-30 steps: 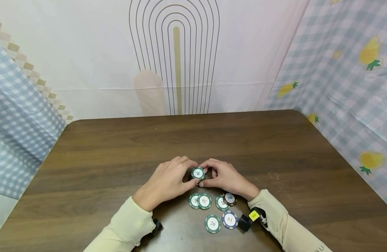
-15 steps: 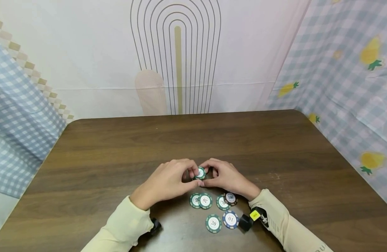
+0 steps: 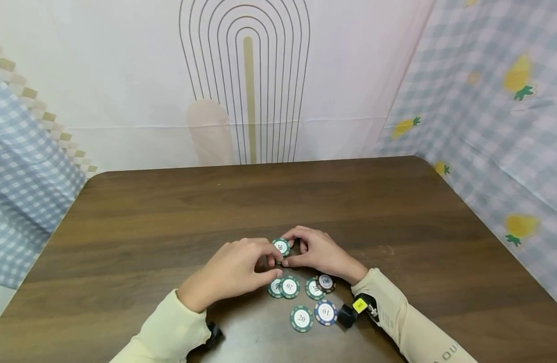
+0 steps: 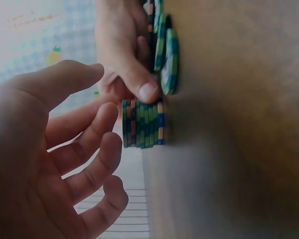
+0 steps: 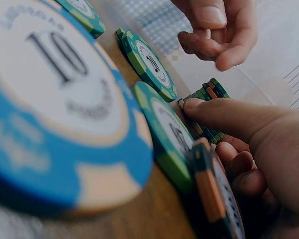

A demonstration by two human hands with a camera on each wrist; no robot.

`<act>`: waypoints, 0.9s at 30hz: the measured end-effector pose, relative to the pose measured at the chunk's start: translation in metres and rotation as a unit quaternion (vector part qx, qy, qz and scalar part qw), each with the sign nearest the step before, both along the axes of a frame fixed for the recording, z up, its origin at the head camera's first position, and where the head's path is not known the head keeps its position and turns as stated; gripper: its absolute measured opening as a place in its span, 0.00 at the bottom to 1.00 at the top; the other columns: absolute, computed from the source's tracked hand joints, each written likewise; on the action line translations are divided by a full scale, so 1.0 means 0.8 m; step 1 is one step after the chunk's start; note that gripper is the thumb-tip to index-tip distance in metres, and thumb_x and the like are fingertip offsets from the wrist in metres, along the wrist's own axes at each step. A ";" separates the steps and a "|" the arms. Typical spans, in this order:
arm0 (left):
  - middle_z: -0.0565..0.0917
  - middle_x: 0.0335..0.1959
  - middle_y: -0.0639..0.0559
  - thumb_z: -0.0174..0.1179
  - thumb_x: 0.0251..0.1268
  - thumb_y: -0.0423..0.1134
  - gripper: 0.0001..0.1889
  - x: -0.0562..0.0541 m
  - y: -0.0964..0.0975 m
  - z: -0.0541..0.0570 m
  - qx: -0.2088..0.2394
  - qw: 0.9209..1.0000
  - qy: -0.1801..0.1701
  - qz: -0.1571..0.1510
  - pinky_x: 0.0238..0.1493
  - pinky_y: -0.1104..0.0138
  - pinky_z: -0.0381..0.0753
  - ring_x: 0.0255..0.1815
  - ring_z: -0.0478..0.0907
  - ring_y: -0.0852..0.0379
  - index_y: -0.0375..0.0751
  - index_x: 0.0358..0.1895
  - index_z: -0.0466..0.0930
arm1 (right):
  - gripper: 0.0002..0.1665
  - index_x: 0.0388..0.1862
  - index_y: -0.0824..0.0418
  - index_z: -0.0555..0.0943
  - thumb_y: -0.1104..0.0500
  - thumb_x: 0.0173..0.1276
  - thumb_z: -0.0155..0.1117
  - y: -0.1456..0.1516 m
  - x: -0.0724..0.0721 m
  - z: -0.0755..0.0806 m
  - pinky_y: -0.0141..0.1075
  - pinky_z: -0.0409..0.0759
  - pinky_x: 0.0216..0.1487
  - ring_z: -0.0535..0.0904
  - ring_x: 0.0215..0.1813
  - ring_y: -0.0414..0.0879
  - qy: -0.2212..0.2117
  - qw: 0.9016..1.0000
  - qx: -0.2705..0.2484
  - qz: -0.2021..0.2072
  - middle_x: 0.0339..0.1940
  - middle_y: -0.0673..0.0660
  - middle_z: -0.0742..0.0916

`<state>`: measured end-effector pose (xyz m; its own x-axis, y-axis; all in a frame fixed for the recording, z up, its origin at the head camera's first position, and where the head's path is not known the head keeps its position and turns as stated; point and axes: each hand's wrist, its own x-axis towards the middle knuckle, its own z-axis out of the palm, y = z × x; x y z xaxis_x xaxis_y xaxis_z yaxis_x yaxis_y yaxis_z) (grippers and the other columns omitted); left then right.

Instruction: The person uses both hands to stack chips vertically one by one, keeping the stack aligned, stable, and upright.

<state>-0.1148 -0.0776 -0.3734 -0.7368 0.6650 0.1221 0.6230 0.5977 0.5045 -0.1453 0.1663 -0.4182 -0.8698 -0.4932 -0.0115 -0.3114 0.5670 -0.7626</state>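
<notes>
A short stack of poker chips [image 3: 282, 245], topped by a green chip marked 20, stands on the table. Thumb and forefinger of my right hand [image 3: 322, 253] pinch it from the right. Seen from the left wrist, the chip stack [image 4: 145, 125] has mostly green edges, some with orange or blue. Close on its left is my left hand [image 3: 233, 275], fingers loosely bent and the thumb apart from them, holding nothing. Nearer me, two green chips [image 3: 289, 287] overlap. Beside them a black 100 chip [image 3: 325, 283] leans over a green chip [image 3: 313, 289].
Closest to me lie a green 20 chip [image 3: 301, 318] and a blue 10 chip [image 3: 325, 312]. A black wrist camera [image 3: 347, 316] on the right sleeve sits right beside the blue chip. The brown table [image 3: 169, 212] reaches back to patterned cloth hangings [image 3: 137, 75].
My left hand has drawn back from the stack, its thumb moving toward me and left. The right hand keeps its pinch on the stack. The head view has shifted slightly.
</notes>
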 end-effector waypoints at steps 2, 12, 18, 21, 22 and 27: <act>0.83 0.37 0.67 0.72 0.68 0.49 0.10 0.003 0.000 -0.001 -0.013 1.000 0.005 -0.002 0.36 0.65 0.79 0.35 0.79 0.67 0.54 0.48 0.89 | 0.22 0.57 0.48 0.86 0.50 0.65 0.80 0.001 -0.001 0.000 0.34 0.72 0.34 0.73 0.31 0.42 -0.001 1.000 0.002 0.000 0.41 0.46 0.82; 0.86 0.53 0.60 0.73 0.65 0.56 0.20 0.015 0.003 -0.003 -0.073 0.997 0.000 0.002 0.46 0.57 0.84 0.51 0.81 0.60 0.51 0.55 0.89 | 0.23 0.59 0.49 0.85 0.52 0.65 0.79 0.002 -0.002 -0.001 0.34 0.73 0.34 0.72 0.29 0.41 0.000 1.000 0.006 0.000 0.40 0.46 0.82; 0.84 0.61 0.56 0.76 0.58 0.62 0.31 0.022 0.008 -0.013 -0.107 0.994 0.004 -0.003 0.46 0.55 0.85 0.54 0.80 0.56 0.51 0.60 0.86 | 0.23 0.59 0.48 0.84 0.51 0.66 0.79 0.002 0.000 -0.004 0.34 0.72 0.34 0.72 0.29 0.42 -0.009 1.000 0.003 0.000 0.41 0.47 0.82; 0.84 0.58 0.57 0.76 0.56 0.63 0.31 0.025 0.011 -0.015 -0.111 0.994 0.007 0.007 0.44 0.57 0.84 0.51 0.79 0.57 0.51 0.59 0.87 | 0.23 0.58 0.48 0.84 0.50 0.67 0.79 0.003 0.001 -0.005 0.35 0.72 0.34 0.72 0.29 0.42 -0.010 1.000 0.003 0.001 0.41 0.47 0.82; 0.84 0.58 0.57 0.77 0.55 0.63 0.31 0.026 0.013 -0.015 -0.109 0.994 0.005 0.013 0.44 0.57 0.84 0.51 0.79 0.57 0.51 0.58 0.87 | 0.23 0.59 0.48 0.84 0.50 0.67 0.79 0.002 0.000 -0.005 0.35 0.73 0.34 0.72 0.29 0.42 -0.010 1.000 0.004 0.001 0.41 0.47 0.82; 0.84 0.55 0.58 0.79 0.53 0.61 0.29 0.031 0.020 -0.016 -0.094 0.995 -0.002 0.040 0.42 0.55 0.84 0.49 0.78 0.57 0.52 0.55 0.88 | 0.23 0.59 0.48 0.85 0.51 0.67 0.79 0.002 -0.001 -0.003 0.35 0.73 0.35 0.73 0.30 0.42 -0.009 1.000 0.004 0.000 0.39 0.47 0.81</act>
